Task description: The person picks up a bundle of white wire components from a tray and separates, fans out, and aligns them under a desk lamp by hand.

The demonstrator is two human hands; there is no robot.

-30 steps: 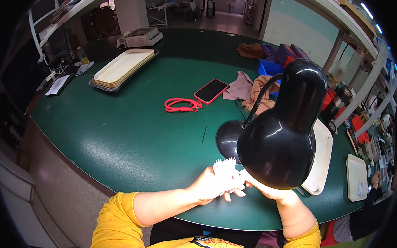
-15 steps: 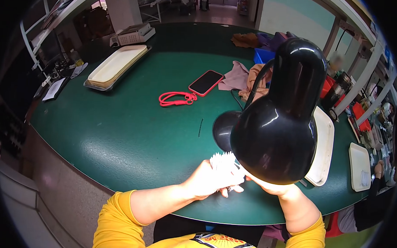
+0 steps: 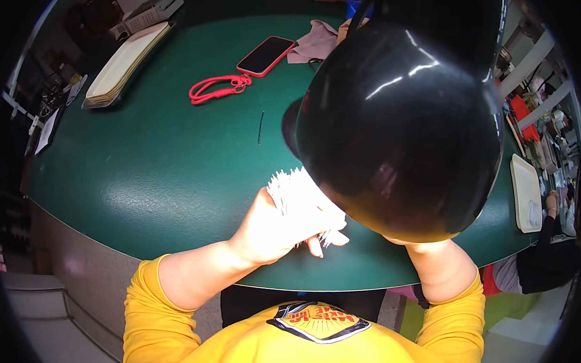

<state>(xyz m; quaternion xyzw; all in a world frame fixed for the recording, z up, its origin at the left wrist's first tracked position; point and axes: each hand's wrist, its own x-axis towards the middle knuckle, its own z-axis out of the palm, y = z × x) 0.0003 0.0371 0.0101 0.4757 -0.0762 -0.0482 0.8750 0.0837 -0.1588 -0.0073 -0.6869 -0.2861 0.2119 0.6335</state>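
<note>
My left hand is closed around a bundle of thin white sticks, held over the front of the green table. Their tips fan out above the hand, and more ends stick out below by the fingers. Strong lamp light washes out the detail, so their exact kind does not show. A black desk lamp hangs over the work from the right. Its shade hides most of my right hand; only the part near the wrist shows, and its fingers are out of sight.
On the green table lie a red-cased phone with a red strap and a pink cloth. Stacked cream trays sit at the far left. At right, another person's hand is beside a cream tray.
The view has tilted down and closer, so the lamp shade looks larger and covers more of my right hand. My left hand still grips the white bundle.
</note>
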